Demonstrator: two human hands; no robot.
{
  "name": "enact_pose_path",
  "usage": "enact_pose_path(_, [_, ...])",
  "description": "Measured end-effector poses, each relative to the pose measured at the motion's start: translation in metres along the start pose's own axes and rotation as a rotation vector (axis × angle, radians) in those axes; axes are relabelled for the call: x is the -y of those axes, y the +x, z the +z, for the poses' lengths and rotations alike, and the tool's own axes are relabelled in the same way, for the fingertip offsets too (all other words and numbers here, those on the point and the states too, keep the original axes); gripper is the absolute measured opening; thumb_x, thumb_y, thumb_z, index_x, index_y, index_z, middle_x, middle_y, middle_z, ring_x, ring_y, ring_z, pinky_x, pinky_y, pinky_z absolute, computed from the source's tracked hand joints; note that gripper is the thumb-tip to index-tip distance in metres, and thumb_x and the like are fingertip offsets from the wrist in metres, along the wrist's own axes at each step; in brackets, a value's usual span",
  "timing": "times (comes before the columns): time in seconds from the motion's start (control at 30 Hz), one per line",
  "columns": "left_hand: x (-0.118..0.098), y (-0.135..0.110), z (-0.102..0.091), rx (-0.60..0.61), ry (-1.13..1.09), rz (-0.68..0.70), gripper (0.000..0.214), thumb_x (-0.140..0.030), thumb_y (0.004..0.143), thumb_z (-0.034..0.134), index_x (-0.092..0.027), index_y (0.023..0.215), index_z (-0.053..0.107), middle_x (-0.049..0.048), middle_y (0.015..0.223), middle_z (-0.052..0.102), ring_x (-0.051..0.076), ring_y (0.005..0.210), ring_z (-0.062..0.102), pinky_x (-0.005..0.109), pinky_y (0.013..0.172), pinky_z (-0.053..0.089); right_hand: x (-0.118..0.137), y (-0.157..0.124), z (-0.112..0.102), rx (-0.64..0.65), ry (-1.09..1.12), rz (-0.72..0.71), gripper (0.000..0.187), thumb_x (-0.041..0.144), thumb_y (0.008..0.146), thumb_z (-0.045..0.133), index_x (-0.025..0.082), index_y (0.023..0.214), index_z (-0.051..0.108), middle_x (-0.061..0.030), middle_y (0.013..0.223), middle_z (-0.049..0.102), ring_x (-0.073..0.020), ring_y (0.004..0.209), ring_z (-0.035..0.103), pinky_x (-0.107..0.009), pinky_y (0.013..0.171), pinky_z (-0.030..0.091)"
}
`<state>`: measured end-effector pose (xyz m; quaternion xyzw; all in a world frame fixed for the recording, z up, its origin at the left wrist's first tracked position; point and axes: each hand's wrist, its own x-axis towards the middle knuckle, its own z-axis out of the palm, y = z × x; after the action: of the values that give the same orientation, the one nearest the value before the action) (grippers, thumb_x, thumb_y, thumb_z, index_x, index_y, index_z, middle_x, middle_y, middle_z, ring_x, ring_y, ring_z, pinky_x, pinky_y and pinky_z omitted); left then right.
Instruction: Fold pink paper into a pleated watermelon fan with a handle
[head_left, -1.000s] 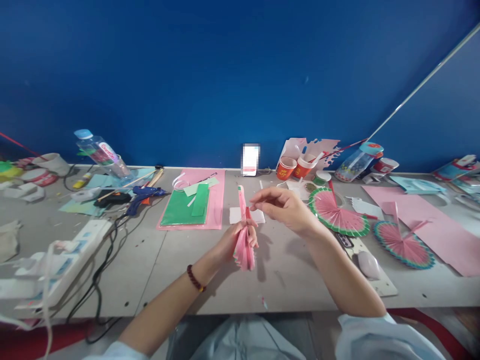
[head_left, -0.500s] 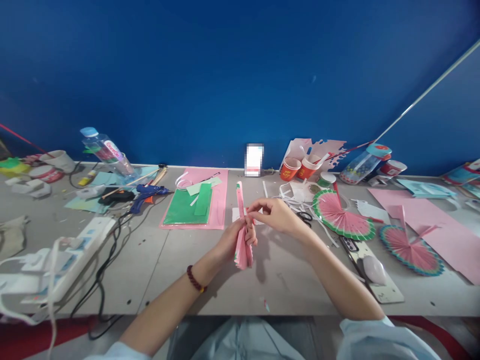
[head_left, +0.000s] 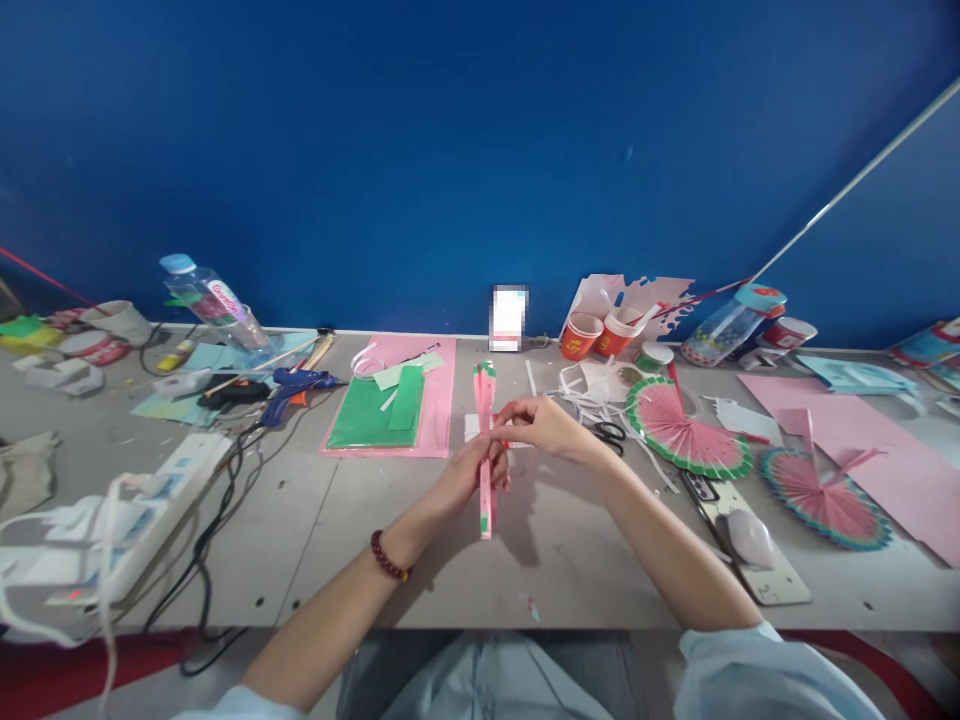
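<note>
A pleated pink paper strip with green ends (head_left: 486, 500) stands upright, folded narrow, in front of me. My left hand (head_left: 469, 470) is closed round its middle, thumb on the near side and fingers behind. At that same middle part, my right hand (head_left: 544, 425) pinches with thumb and forefinger against the pleats, close to the left thumb. Whether anything thin lies between the right fingertips is too small to see. Behind the hands, a small white piece (head_left: 472, 428) lies on the table, partly covered.
Left are a green paper pack (head_left: 375, 425), a blue glue gun (head_left: 292, 390) and a power strip (head_left: 161, 510). Right are scissors (head_left: 611, 432), red paper cups (head_left: 581, 335), a pink-and-green paper fan (head_left: 690, 430) and a mouse (head_left: 748, 538) on a phone. A lit phone (head_left: 508, 315) leans against the wall.
The pleated paper has turned in my left hand: its lower pleats, fanned out before, now show as one narrow edge, and the upper end has spread slightly. The right hand has barely moved.
</note>
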<state>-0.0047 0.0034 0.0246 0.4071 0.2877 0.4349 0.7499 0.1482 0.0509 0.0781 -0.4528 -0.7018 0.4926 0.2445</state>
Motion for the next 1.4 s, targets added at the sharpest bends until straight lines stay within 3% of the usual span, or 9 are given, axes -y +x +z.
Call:
enact_pose_path(0.2, [0.006,0.000,-0.006,0.031,0.217,0.077,0.044,-0.059,0.084,0.041,-0.022,0.061,0.037,-0.0051,0.048,0.038,0.011,0.045,0.041,0.030,0.057,0.047,-0.005,0.005,-0.002,0.087,0.095,0.035,0.031,0.044,0.061,0.073,0.016,0.072,0.066,0.0070,0.051,0.043,-0.0063,0.049,0.035,-0.023,0.047,0.025])
enact_pose_path(0.33, [0.007,-0.001,-0.007,-0.041,0.302,0.075,0.043,-0.058,0.085,0.040,-0.021,0.061,0.039,-0.0046,0.050,0.039,0.011,0.046,0.041,0.028,0.054,0.044,-0.007,0.005,-0.001,0.115,0.198,0.052,0.031,0.041,0.059,0.075,0.015,0.071,0.065,0.0056,0.055,0.049,-0.0066,0.052,0.039,-0.022,0.049,0.028])
enact_pose_path(0.47, [0.005,-0.002,-0.010,-0.092,0.399,0.102,0.037,-0.049,0.086,0.043,-0.021,0.061,0.042,-0.0027,0.053,0.042,0.012,0.051,0.043,0.027,0.053,0.041,-0.012,0.005,0.000,0.108,0.238,0.062,0.031,0.042,0.061,0.075,0.015,0.072,0.064,0.0042,0.059,0.053,-0.0073,0.054,0.043,-0.022,0.049,0.028])
enact_pose_path(0.9, [0.000,-0.002,-0.016,-0.003,0.525,0.092,0.025,-0.033,0.087,0.031,-0.021,0.066,0.037,-0.0046,0.055,0.039,0.011,0.051,0.040,0.024,0.054,0.037,-0.023,0.007,0.012,0.048,0.331,-0.006,0.030,0.041,0.062,0.076,0.014,0.072,0.065,0.0005,0.063,0.062,-0.0115,0.060,0.054,-0.023,0.053,0.038])
enact_pose_path(1.13, [0.003,-0.001,-0.019,0.009,0.496,0.029,0.033,-0.044,0.087,0.034,-0.020,0.065,0.039,-0.0037,0.053,0.042,0.011,0.049,0.038,0.025,0.053,0.035,-0.022,-0.010,0.018,0.044,0.329,0.030,0.029,0.044,0.074,0.066,0.015,0.071,0.070,-0.0043,0.070,0.069,-0.0163,0.066,0.060,-0.026,0.054,0.043])
enact_pose_path(1.3, [-0.005,-0.004,-0.008,0.092,0.293,-0.124,0.041,-0.053,0.083,0.035,-0.017,0.072,0.051,0.0009,0.061,0.053,0.013,0.053,0.046,0.026,0.053,0.035,-0.025,-0.020,0.028,-0.030,0.436,-0.052,0.032,0.041,0.076,0.065,0.015,0.057,0.064,-0.0023,0.054,0.063,-0.0145,0.056,0.057,-0.027,0.054,0.042])
enact_pose_path(1.4, [-0.015,-0.008,-0.002,0.112,0.307,-0.114,0.045,-0.053,0.085,0.036,-0.016,0.079,0.060,0.0047,0.071,0.062,0.018,0.067,0.056,0.029,0.064,0.041,-0.033,-0.022,0.026,-0.018,0.504,-0.030,0.028,0.040,0.074,0.067,0.015,0.063,0.062,0.0003,0.052,0.059,-0.0118,0.052,0.053,-0.025,0.050,0.038])
